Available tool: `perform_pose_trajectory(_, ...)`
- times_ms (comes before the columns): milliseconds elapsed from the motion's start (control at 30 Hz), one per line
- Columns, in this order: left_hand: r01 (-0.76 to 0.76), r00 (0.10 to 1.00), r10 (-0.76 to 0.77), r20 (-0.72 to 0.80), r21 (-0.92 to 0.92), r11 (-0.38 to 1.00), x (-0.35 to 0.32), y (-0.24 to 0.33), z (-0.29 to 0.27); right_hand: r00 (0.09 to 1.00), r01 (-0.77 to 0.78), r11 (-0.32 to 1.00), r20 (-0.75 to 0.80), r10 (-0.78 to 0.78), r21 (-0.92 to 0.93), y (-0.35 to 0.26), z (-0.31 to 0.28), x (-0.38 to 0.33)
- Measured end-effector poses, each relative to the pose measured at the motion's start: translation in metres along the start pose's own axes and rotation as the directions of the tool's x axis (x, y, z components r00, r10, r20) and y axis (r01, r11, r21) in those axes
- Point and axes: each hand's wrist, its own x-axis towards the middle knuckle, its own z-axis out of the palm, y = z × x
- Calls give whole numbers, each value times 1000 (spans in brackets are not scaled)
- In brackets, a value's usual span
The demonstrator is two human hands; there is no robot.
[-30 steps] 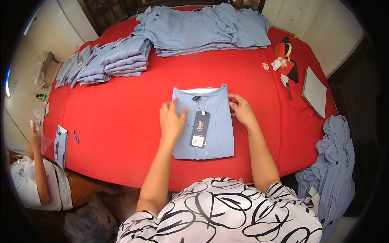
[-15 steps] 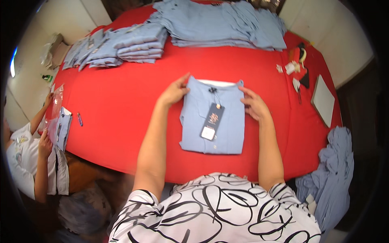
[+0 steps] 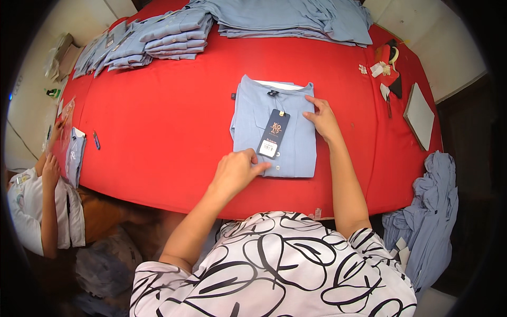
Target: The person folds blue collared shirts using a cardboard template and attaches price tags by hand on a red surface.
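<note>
A folded light-blue shirt (image 3: pixel 298 134) lies face up on the red-covered table in front of me, with white showing inside its neckline. A dark hang tag (image 3: pixel 273 133) with a pale sticker hangs from its collar and rests on its front. My left hand (image 3: pixel 235 171) is at the shirt's lower left corner, its fingers curled and hidden beneath, the thumb over the front below the tag. At the upper right edge, my right hand (image 3: pixel 323 120) touches the shirt with its fingers stretched out and apart.
Stacks of folded blue shirts (image 3: pixel 177 37) and a wide pile of blue garments (image 3: pixel 288 21) lie along the far side. Scissors (image 3: pixel 387 98) and a white board (image 3: pixel 420 116) are at right, above hanging blue garments (image 3: pixel 425 211). At left, a co-worker (image 3: pixel 45 211) handles clear plastic near another shirt (image 3: pixel 76 156).
My left hand has moved from the shirt's upper left corner down to its lower left. My right hand stays at the right edge. The shirt looks slightly shifted, and the whole view has tilted.
</note>
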Motion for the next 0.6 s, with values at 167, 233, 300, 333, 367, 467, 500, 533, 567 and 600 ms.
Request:
perform_pose_trajectory(167,-30,990,20,-137,-69,997,-15,4,35,997,-68,995,31,70,-72,-10,4,4)
perform_pose_trajectory(233,-33,984,-5,-177,-207,978,-18,4,41,997,-69,994,24,71,-82,-7,2,5)
perform_pose_trajectory(300,-97,968,-2,-252,-382,919,-22,1,51,999,-43,994,23,46,-101,-6,1,6)
perform_pose_trajectory(333,-132,957,-8,-288,-463,877,-25,1,54,998,-52,993,27,55,-108,-6,1,6)
perform_pose_trajectory(367,-69,966,-57,-252,-467,882,-26,0,55,998,-60,992,30,64,-115,-6,1,6)
perform_pose_trajectory(467,45,972,-143,-189,-444,895,-28,0,47,997,-62,990,45,68,-125,-8,1,5)
perform_pose_trajectory(500,40,971,-133,-198,-417,908,-30,-3,45,996,-57,991,54,64,-124,-8,2,5)
perform_pose_trajectory(533,35,971,-124,-206,-389,920,-31,-6,43,997,-50,991,53,57,-122,-9,2,5)
perform_pose_trajectory(567,55,976,-121,-179,-336,940,-33,-8,41,997,-44,992,53,51,-120,-9,3,4)
perform_pose_trajectory(600,65,981,-113,-156,-281,957,-32,-9,39,998,-34,992,46,40,-120,-7,0,7)
